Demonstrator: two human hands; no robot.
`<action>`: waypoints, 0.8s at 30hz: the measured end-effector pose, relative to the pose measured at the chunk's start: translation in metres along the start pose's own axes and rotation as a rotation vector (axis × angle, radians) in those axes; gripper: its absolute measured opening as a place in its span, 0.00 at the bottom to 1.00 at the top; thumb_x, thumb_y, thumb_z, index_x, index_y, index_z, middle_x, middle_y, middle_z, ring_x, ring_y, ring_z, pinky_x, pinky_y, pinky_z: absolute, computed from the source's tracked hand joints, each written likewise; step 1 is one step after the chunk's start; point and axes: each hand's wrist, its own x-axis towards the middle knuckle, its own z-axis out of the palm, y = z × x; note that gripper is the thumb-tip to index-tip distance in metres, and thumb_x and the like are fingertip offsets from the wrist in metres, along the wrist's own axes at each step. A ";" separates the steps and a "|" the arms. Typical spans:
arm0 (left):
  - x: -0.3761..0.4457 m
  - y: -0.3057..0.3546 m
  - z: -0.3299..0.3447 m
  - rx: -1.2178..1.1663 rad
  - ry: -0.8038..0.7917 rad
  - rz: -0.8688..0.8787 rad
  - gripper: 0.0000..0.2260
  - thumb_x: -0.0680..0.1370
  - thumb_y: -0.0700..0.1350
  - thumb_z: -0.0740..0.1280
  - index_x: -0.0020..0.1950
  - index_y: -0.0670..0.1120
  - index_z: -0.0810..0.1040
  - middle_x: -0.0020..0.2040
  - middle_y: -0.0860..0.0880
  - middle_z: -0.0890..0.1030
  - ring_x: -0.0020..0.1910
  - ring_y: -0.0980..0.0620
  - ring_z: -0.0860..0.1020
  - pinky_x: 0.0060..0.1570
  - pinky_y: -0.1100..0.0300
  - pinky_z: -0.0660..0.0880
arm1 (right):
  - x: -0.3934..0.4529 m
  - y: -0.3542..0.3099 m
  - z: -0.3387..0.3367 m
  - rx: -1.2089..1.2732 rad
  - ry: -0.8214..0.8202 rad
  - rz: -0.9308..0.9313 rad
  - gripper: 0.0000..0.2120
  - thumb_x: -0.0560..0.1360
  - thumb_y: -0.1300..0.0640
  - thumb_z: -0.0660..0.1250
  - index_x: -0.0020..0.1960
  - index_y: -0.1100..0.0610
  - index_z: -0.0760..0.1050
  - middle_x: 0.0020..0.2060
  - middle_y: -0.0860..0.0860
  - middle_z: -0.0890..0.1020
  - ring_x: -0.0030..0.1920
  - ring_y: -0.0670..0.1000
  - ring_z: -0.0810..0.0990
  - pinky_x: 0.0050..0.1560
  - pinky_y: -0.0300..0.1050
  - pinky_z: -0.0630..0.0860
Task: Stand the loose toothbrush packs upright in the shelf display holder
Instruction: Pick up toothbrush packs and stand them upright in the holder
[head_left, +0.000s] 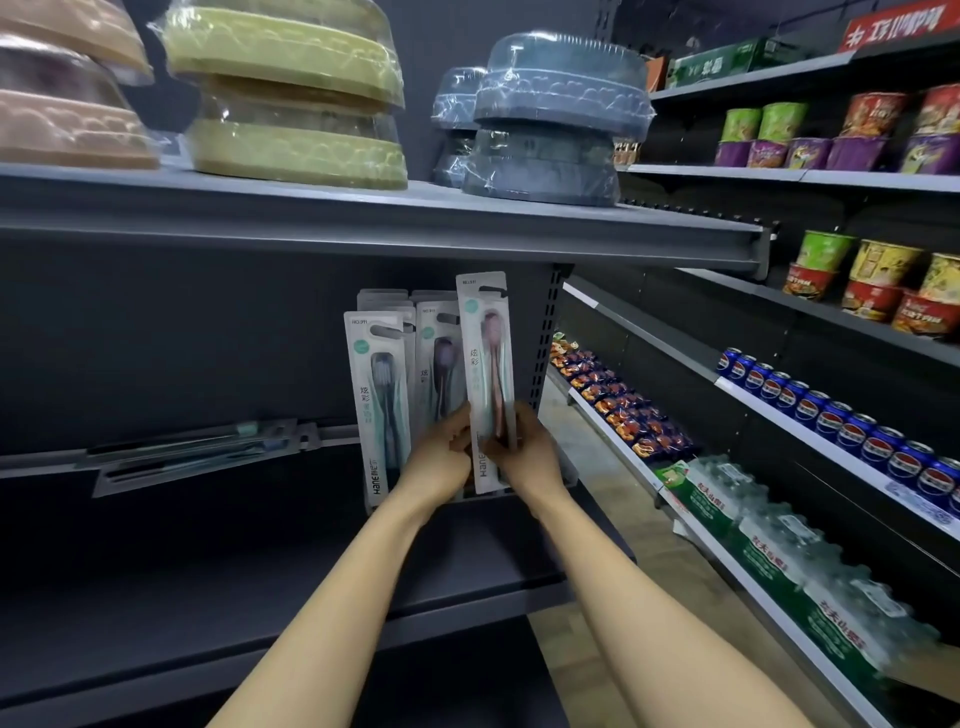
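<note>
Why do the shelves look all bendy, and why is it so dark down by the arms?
Head view: the wide-angle lens bows the shelf edge and tilts the side racks; light is dim under it, so the lower shelf looks nearly black; glare shines on the wrapped basins; the toothbrush pack held by both hands is fairly sharp, while the loose packs lying flat look smeared.

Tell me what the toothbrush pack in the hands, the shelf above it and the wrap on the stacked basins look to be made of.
Toothbrush pack: apparently printed card behind a clear glossy plastic blister, since the brush shows through.
Shelf: likely painted metal, matte grey, with a thin folded front edge.
Wrap on the basins: thin clear plastic film, wrinkled and shiny; the basins underneath look like moulded plastic.
</note>
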 end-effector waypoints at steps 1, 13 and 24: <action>0.003 0.001 0.002 -0.020 -0.012 0.004 0.27 0.77 0.28 0.52 0.71 0.50 0.67 0.68 0.53 0.70 0.66 0.60 0.67 0.59 0.73 0.65 | 0.003 0.000 -0.001 -0.029 0.018 -0.005 0.20 0.72 0.63 0.67 0.63 0.57 0.69 0.54 0.55 0.80 0.55 0.54 0.78 0.53 0.51 0.78; 0.042 -0.008 0.001 0.043 -0.035 -0.074 0.33 0.74 0.25 0.50 0.74 0.50 0.60 0.74 0.50 0.64 0.72 0.56 0.63 0.72 0.57 0.61 | 0.029 -0.005 -0.007 -0.204 0.023 -0.008 0.13 0.72 0.63 0.68 0.57 0.60 0.73 0.49 0.56 0.82 0.43 0.49 0.76 0.35 0.32 0.68; 0.053 -0.013 0.003 0.122 -0.046 -0.075 0.29 0.75 0.28 0.50 0.74 0.49 0.61 0.72 0.53 0.65 0.71 0.56 0.62 0.72 0.59 0.57 | 0.045 0.006 0.008 -0.221 0.104 0.062 0.11 0.72 0.61 0.68 0.53 0.63 0.74 0.48 0.59 0.82 0.51 0.58 0.80 0.42 0.40 0.70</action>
